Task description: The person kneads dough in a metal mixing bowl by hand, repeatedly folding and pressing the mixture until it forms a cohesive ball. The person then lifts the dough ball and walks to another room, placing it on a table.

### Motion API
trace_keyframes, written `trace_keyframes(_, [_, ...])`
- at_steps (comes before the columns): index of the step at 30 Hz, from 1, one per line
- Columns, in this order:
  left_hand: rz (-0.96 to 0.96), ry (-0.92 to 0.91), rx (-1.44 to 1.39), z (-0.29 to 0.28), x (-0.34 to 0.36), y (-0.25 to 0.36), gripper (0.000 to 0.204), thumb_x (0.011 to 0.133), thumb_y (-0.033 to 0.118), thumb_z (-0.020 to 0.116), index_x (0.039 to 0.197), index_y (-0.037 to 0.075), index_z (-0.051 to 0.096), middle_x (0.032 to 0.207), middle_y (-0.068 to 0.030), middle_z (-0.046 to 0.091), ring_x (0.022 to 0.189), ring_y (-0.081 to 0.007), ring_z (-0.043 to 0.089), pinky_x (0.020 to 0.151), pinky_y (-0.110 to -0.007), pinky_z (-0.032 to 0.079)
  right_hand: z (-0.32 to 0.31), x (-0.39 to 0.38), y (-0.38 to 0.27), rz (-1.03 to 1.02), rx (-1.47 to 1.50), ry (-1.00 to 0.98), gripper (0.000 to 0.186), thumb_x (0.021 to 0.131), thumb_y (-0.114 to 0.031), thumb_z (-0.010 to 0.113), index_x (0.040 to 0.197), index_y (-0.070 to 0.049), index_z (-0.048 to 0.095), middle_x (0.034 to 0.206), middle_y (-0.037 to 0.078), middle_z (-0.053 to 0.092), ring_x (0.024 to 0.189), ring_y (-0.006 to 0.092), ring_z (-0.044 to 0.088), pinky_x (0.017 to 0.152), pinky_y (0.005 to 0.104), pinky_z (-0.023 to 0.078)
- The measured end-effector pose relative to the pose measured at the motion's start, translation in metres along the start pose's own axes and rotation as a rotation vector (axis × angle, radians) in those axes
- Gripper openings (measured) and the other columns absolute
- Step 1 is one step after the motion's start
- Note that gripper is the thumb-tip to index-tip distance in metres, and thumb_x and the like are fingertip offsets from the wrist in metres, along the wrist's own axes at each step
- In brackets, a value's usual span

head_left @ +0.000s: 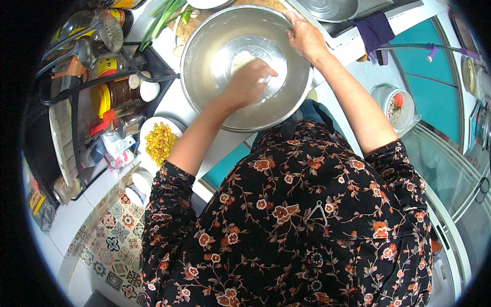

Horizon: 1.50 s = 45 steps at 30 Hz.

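Observation:
A large stainless steel mixing bowl (204, 56) sits at the counter's edge, close in front of me. My right hand (306, 38) grips its rim at the far right, with pale residue on the fingers. Down inside the bowl is my left hand (251, 84), smeared by motion, its fingers near the bottom. Just beyond those fingers lies a small pale, dough-like lump (242, 59), partly covered by the hand. White residue clings to the left fingertips. Whether that hand holds anything is hidden.
Left of the bowl are a plate of yellow beans or kernels (160, 143) and a rack with ladles (110, 33) and jars. Green onions (162, 19) lie on a cutting board (192, 28) behind. A sink (327, 7) and dark cloth (372, 31) are at right.

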<state>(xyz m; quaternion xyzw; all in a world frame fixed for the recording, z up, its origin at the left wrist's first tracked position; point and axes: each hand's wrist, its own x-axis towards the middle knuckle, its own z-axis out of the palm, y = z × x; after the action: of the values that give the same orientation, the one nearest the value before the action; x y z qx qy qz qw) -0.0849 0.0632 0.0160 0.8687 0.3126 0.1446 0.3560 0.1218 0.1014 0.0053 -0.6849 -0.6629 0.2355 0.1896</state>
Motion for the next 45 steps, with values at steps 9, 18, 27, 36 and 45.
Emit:
trace_keyframes(9, [-0.816, 0.067, -1.154, -0.022, -0.001, 0.004, 0.039, 0.094, 0.029, 0.042, 0.109, -0.005, 0.053, 0.103, -0.0153, 0.061, 0.088, -0.0201, 0.061, 0.082, -0.03, 0.048, -0.012, 0.0, -0.006, 0.028, 0.007, -0.022, 0.046, 0.081, -0.014, 0.056, 0.125, -0.018, 0.043, 0.107, 0.02, 0.059, 0.093, 0.0375, 0.058, 0.082, 0.0447, 0.046])
trace_keyframes(18, [-0.656, 0.242, -1.554, -0.022, -0.007, 0.014, 0.067, 0.095, 0.05, 0.018, 0.126, -0.005, 0.04, 0.121, -0.0235, 0.051, 0.11, -0.0296, 0.052, 0.095, -0.037, 0.041, -0.015, -0.006, -0.011, -0.224, -0.128, 0.202, 0.042, 0.078, -0.012, 0.06, 0.117, -0.009, 0.047, 0.101, 0.018, 0.057, 0.092, 0.0354, 0.057, 0.078, 0.0426, 0.046])
trace_keyframes(27, [0.243, 0.469, -2.395, -0.017, 0.009, 0.065, 0.086, 0.085, 0.067, 0.027, 0.14, 0.003, 0.018, 0.146, -0.0228, 0.014, 0.134, -0.0349, 0.015, 0.11, -0.046, 0.012, 0.005, -0.055, -0.067, 0.234, 1.368, -0.306, 0.048, 0.085, -0.02, 0.062, 0.122, 0.005, 0.045, 0.113, 0.014, 0.056, 0.108, 0.0229, 0.051, 0.094, 0.0329, 0.038])
trace_keyframes(36, [-0.02, 0.686, -1.815, 0.014, 0.014, 0.082, 0.072, 0.091, 0.055, 0.029, 0.142, 0.006, 0.011, 0.144, -0.0268, 0.011, 0.133, -0.0345, 0.019, 0.109, -0.044, 0.012, 0.005, -0.074, -0.093, 0.587, 1.601, -0.209, 0.028, 0.087, -0.011, 0.057, 0.109, 0.005, 0.05, 0.101, 0.013, 0.057, 0.094, 0.0208, 0.057, 0.078, 0.0309, 0.049])
trace_keyframes(45, [-0.077, 0.627, -0.273, 0.057, 0.005, 0.069, 0.069, 0.093, 0.036, 0.038, 0.141, -0.001, 0.005, 0.145, -0.0268, 0.008, 0.134, -0.0376, 0.015, 0.109, -0.046, 0.009, 0.037, -0.061, -0.067, 0.712, 1.394, -0.26, 0.043, 0.091, -0.044, 0.048, 0.09, -0.002, 0.057, 0.069, 0.007, 0.057, 0.056, 0.0207, 0.057, 0.053, 0.0314, 0.049])
